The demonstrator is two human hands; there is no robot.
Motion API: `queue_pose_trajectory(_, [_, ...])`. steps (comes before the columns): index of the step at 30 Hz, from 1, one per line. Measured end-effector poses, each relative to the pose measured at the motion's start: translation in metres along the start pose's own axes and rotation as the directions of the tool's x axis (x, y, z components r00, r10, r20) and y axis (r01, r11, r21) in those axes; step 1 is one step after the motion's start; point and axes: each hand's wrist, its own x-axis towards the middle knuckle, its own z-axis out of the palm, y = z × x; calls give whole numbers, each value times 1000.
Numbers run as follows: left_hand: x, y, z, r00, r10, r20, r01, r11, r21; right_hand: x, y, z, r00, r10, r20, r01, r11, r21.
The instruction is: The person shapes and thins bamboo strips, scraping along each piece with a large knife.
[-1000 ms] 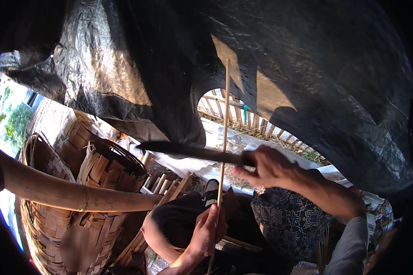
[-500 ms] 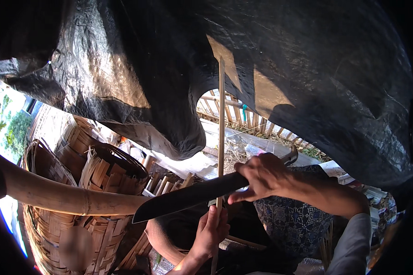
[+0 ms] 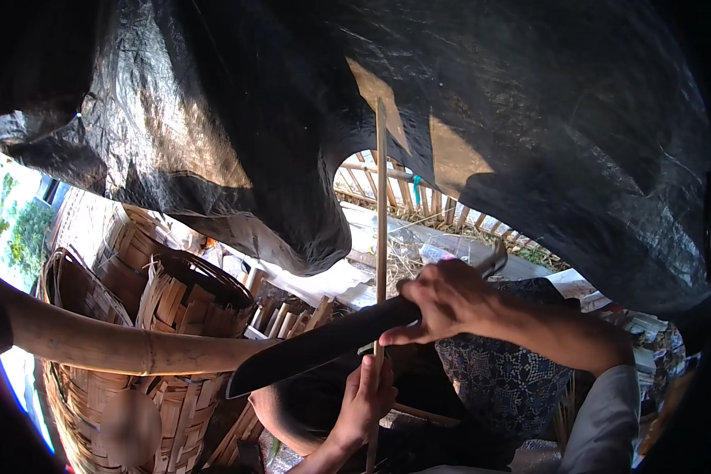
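Note:
My right hand (image 3: 449, 299) is closed round a machete, its handle end showing beyond my knuckles. The wide dark blade (image 3: 316, 347) slants down to the left, tip lowest, and crosses in front of a thin bamboo strip (image 3: 381, 197). That strip stands nearly upright. Below the blade, my left hand (image 3: 362, 403) grips its lower part with the thumb pointing up. My right thumb lies close to the strip just above the left hand; whether it touches cannot be made out. A small pale bit juts from the strip beside the blade.
Woven bamboo baskets (image 3: 189, 300) stand at the left, with a thick bamboo pole (image 3: 134, 347) passing in front. A black tarp (image 3: 529, 118) hangs overhead and low. Cut bamboo pieces (image 3: 288, 320) lie behind the blade. Farther off is a bamboo fence (image 3: 411, 193). Patterned cloth (image 3: 498, 371) is beneath my right arm.
The machete has tilted a little more steeply, its tip lower. My right hand has shifted slightly left. The left hand keeps its grip on the strip.

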Motion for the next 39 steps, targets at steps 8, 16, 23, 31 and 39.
queue_pose_trajectory(8, [3,2,6,992,-54,-111,57,998,20,0,2,-6,995,100,5,-100,995,29])
queue_pose_trajectory(16, [5,-1,4,998,15,-57,-13,999,44,3,23,-7,976,217,-34,-217,976,16])
queue_pose_trajectory(23, [5,-1,4,996,35,-80,-27,995,100,12,31,-13,960,233,-158,-231,973,30])
queue_pose_trajectory(31, [8,-1,8,996,56,-65,-47,989,142,7,40,-12,985,166,-55,-163,986,42])
queue_pose_trajectory(39, [6,1,17,996,72,-60,-62,985,162,6,38,-31,958,251,136,-260,964,56])
